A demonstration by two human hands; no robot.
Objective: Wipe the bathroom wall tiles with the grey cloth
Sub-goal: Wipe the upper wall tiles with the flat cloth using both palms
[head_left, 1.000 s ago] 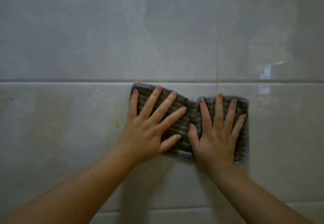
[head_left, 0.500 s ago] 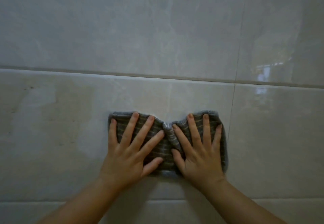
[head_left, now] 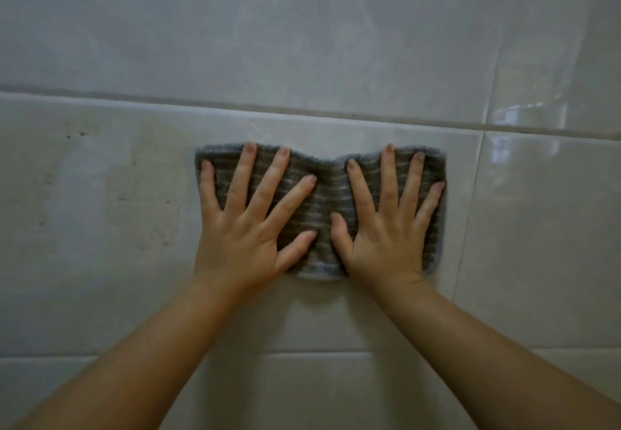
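A grey striped cloth (head_left: pixel 324 194) lies flat against a pale glossy wall tile (head_left: pixel 117 261), just below a horizontal grout line. My left hand (head_left: pixel 250 228) presses on the cloth's left half with its fingers straight and spread. On the right half my right hand (head_left: pixel 388 228) presses the same way, thumbs nearly meeting at the cloth's bunched middle. Both palms cover the lower part of the cloth.
A horizontal grout line (head_left: pixel 302 114) runs above the cloth and a second grout line (head_left: pixel 316 351) below the wrists. A vertical joint (head_left: pixel 470 211) stands just right of the cloth. Dull smears and dark specks (head_left: pixel 74 160) mark the tile to the left.
Both hands slid the cloth down and left from the upper grout line, then it has come back up a little. The cloth now lies wider, with the hands further apart.
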